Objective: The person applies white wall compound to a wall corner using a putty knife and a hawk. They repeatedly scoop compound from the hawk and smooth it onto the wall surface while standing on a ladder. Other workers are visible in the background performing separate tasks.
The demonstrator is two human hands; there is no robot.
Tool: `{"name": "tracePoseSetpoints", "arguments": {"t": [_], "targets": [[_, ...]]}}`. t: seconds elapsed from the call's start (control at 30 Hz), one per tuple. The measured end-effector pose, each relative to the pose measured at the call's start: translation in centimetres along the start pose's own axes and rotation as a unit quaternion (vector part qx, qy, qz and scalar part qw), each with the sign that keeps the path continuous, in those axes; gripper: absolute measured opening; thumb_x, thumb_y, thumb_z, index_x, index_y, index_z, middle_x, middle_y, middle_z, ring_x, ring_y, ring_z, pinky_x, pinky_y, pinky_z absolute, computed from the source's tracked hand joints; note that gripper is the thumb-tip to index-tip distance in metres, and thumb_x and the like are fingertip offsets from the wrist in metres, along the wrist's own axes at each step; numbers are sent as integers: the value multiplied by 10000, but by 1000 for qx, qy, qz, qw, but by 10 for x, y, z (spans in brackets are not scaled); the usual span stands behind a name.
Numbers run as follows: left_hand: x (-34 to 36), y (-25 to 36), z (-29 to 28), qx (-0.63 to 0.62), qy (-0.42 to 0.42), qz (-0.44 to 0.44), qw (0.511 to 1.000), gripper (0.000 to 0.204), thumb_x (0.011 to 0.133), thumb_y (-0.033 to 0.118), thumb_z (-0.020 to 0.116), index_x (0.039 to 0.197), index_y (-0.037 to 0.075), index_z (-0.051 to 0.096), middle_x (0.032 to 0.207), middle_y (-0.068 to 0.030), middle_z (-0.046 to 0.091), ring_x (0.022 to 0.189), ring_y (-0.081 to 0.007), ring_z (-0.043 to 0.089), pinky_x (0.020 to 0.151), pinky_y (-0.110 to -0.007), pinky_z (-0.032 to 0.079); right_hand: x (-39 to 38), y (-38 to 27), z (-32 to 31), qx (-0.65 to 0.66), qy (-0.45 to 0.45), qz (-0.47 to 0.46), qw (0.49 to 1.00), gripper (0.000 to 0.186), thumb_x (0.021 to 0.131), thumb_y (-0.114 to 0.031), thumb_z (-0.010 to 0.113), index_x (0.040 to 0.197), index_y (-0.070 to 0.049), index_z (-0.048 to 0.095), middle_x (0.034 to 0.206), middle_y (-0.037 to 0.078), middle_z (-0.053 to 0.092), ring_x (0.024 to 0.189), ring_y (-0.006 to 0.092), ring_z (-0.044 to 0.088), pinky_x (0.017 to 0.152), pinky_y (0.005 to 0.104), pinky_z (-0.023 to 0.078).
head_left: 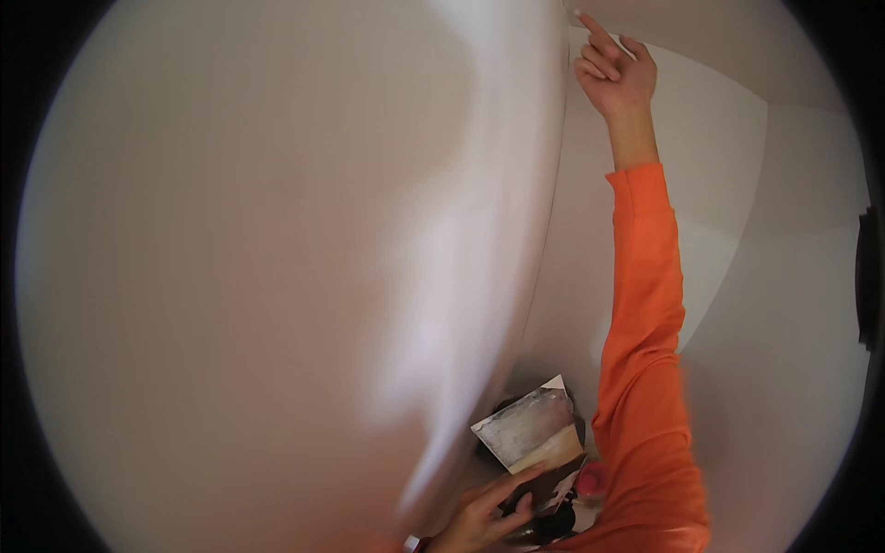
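Observation:
My right hand [616, 69] is raised at the top, below an orange sleeve, index finger stretched toward a seam [569, 26] between pale surfaces, with a small white bit at its tip. Its other fingers are loosely bent and apart. At the bottom, my left hand [479, 516] grips a flat dark piece [551, 487] with pale patches. Just above it lies a square grey-and-tan board or card [525, 417] with white edges; whether the two pieces are joined I cannot tell.
A large pale, blurred surface [240, 258] fills the left side, very close. Pale walls [774, 267] surround my right arm. A pink round object [590, 479] and dark items [548, 525] sit low beside my left hand. A dark object [865, 276] is at the right rim.

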State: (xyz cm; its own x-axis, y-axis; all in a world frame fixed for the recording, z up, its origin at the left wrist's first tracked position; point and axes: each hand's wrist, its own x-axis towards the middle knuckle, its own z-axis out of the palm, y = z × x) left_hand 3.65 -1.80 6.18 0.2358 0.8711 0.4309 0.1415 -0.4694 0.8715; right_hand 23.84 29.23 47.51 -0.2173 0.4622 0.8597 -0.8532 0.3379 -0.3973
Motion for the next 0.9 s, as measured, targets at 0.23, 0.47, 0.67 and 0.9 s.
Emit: {"name": "tracePoseSetpoints", "arguments": {"t": [0.23, 0.47, 0.67, 0.9], "targets": [[0, 2, 2, -5, 20, 21, 1000, 433, 857, -2, 694, 1282, 58, 642, 1172, -118, 709, 891, -100, 679, 777, -241, 555, 17, 0, -13, -70, 148, -33, 986, 451, 916, -236, 357, 1163, 102, 527, 817, 62, 553, 615, 140, 411, 584, 267, 360], [0, 6, 2, -13, 16, 11, 1000, 426, 865, -1, 688, 1285, 45, 636, 1195, -118, 701, 920, -101, 680, 799, -246, 554, 47, -5, -25, -110, 148, 4, 983, 383, 921, -262, 336, 1012, 54, 531, 849, 80, 575, 609, 144, 415, 573, 269, 364], [0, 5, 1, -26, 10, 18, 999, 424, 868, -5, 681, 1287, 30, 629, 1189, -132, 701, 910, -108, 682, 789, -252, 555, 55, -8, -26, -116, 86, 43, 989, 327, 924, -252, 315, 895, 22, 491, 781, 67, 520, 523, 110, 339, 532, 254, 325], [3, 6, 5, -20, 31, 50, 998, 426, 862, -11, 677, 1283, 21, 628, 1165, -140, 708, 874, -118, 693, 767, -257, 558, 36, -3, 1, -108, 96, 34, 989, 308, 923, -223, 309, 891, 35, 474, 748, 62, 490, 488, 101, 308, 486, 244, 292]]}}
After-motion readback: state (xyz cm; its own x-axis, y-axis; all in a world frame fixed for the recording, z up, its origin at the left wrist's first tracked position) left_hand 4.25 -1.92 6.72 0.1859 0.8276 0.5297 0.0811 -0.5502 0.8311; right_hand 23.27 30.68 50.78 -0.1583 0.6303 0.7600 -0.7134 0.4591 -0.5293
